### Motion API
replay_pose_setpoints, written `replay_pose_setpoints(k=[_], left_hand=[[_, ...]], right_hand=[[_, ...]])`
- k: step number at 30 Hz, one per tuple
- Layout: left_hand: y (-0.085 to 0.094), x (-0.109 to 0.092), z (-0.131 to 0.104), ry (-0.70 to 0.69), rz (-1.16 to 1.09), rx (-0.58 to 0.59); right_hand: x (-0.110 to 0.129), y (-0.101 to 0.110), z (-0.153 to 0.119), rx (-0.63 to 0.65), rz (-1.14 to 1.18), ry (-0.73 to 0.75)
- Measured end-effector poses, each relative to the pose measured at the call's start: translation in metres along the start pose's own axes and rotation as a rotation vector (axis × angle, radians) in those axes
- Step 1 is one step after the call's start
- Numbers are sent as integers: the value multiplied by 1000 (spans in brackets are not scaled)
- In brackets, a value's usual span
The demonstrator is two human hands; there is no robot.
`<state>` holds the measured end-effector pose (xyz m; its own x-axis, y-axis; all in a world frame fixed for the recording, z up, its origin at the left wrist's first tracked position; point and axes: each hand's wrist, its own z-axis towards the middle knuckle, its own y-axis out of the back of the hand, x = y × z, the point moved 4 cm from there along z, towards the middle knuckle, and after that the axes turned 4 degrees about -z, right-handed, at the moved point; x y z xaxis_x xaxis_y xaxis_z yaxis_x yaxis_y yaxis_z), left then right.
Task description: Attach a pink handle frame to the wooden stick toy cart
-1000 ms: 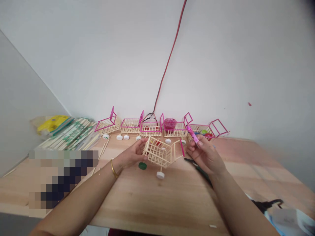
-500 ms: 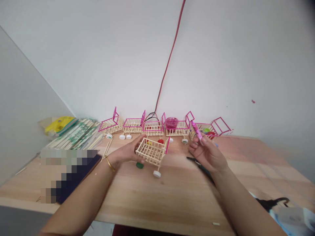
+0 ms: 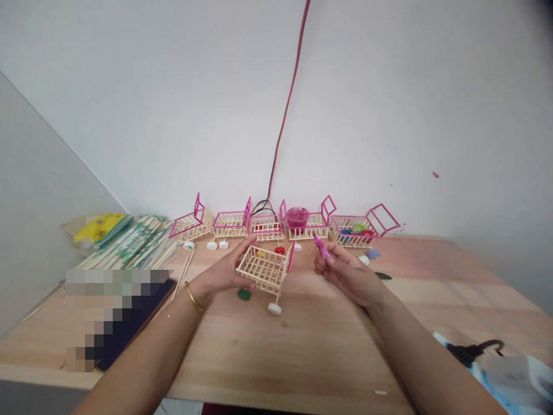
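The left hand (image 3: 224, 272) holds a little stick cart (image 3: 264, 268) in its grip above the tabletop (image 3: 311, 340). The right hand (image 3: 345, 275) grips a pink pen (image 3: 321, 246).

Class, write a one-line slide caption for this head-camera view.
Left hand steadies a stick-built toy cart on the wooden table; right hand holds a pink marker.

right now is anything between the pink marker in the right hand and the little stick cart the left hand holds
Nothing visible does. The right hand holds the pink marker just right of the stick cart, which the left hand steadies. Only bare wooden table shows in the gap between them.
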<state>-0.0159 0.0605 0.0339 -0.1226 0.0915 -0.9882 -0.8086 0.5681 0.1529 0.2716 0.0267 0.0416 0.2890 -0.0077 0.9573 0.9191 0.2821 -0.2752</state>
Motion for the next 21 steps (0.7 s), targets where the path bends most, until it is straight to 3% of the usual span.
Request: replay_pose_setpoints(k=[7,21], left_hand=[[3,10,3,19,25,-21],[11,12,4,-39,-259,-105]], right_hand=[[-7,0,1,10,-10,0],[-14,-10,2,-51,92,-48]])
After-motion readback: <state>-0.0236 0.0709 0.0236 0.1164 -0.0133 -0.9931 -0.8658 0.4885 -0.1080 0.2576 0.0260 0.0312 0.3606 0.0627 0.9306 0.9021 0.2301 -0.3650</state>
